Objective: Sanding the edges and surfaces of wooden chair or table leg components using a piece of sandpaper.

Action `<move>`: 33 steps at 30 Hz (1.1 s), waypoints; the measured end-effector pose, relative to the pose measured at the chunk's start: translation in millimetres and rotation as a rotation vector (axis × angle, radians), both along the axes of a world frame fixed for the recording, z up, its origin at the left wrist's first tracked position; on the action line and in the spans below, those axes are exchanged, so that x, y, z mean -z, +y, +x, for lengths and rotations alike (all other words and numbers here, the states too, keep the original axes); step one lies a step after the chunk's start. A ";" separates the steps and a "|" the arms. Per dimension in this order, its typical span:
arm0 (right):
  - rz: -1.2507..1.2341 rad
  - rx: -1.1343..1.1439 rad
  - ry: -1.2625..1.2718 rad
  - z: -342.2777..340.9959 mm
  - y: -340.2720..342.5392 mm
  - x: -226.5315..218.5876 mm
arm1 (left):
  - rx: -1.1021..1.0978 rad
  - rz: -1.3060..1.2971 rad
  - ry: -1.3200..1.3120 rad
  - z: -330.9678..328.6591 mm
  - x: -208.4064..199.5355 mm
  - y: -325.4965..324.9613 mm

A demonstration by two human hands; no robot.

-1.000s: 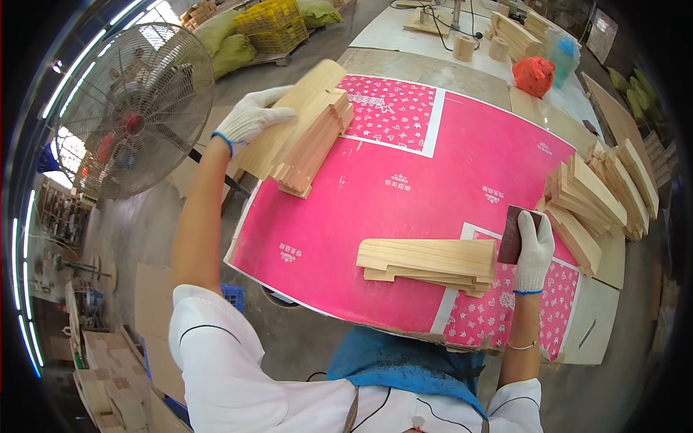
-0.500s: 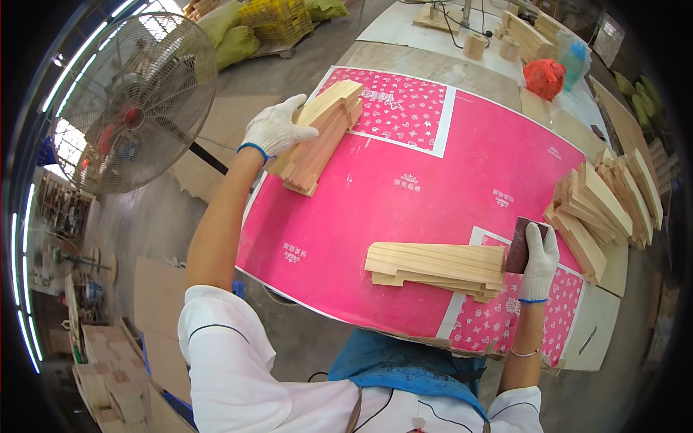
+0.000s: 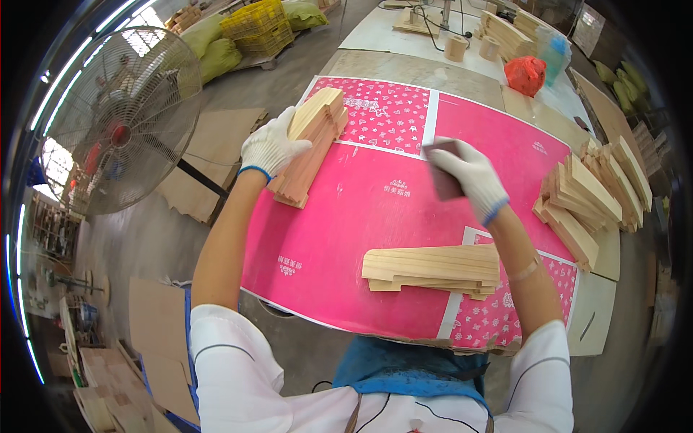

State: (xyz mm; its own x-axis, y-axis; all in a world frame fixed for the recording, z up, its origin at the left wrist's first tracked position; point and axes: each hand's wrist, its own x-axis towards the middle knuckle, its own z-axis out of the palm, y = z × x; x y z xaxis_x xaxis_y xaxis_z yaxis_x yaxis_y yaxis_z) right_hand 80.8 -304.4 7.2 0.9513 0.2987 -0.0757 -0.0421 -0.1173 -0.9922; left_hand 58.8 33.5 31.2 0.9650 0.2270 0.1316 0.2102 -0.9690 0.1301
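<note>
My left hand (image 3: 273, 149), in a white knitted glove with a blue cuff, grips the left side of a stack of shaped wooden pieces (image 3: 312, 148); its thumb lies across the wood. In my gloved right hand (image 3: 473, 177) is a dark brown sheet of sandpaper (image 3: 444, 173), slightly blurred, held above the middle of the pink table cover (image 3: 346, 249) and apart from any wood. A second stack of pale wooden pieces (image 3: 433, 265) lies near the front edge, left of my right forearm.
More wooden pieces (image 3: 581, 198) lean in a pile at the right edge. A red plastic bag (image 3: 525, 76) and wooden cylinders (image 3: 455, 49) stand on the far table. At left rises a large caged fan (image 3: 119, 123). Yellow crates (image 3: 258, 29) sit on the floor behind.
My right hand has carried the sandpaper up and left, from beside the near stack to over the table's middle. My left hand has closed in on the far-left stack.
</note>
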 end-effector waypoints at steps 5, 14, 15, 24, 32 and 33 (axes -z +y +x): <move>-0.242 -0.146 -0.287 69.4 87.4 34.7 | 0.036 -0.037 -0.038 0.6 4.5 -3.8; -0.622 0.343 -0.702 90.3 184.1 30.7 | -0.041 -0.054 -0.012 -1.7 2.2 -5.7; -0.680 0.349 -0.799 81.9 195.8 32.4 | -0.035 -0.025 0.001 -1.1 2.9 -5.2; -0.929 0.345 -0.885 37.9 219.1 38.7 | -0.029 -0.017 -0.024 7.4 7.2 -9.1; -0.675 0.323 -0.617 76.2 168.4 20.1 | -0.025 -0.018 0.010 3.7 -1.7 -15.1; -0.724 0.310 -0.657 81.8 169.4 21.1 | -0.015 -0.016 -0.006 5.8 1.8 -15.0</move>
State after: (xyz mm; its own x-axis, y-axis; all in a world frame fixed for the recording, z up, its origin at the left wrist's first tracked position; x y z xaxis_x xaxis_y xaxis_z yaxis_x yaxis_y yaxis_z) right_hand 162.6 -135.0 -13.9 0.8975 0.1225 0.4236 0.3537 -0.7735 -0.5259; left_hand 64.6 18.5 29.3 0.9608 0.2432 0.1332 0.2235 -0.9635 0.1473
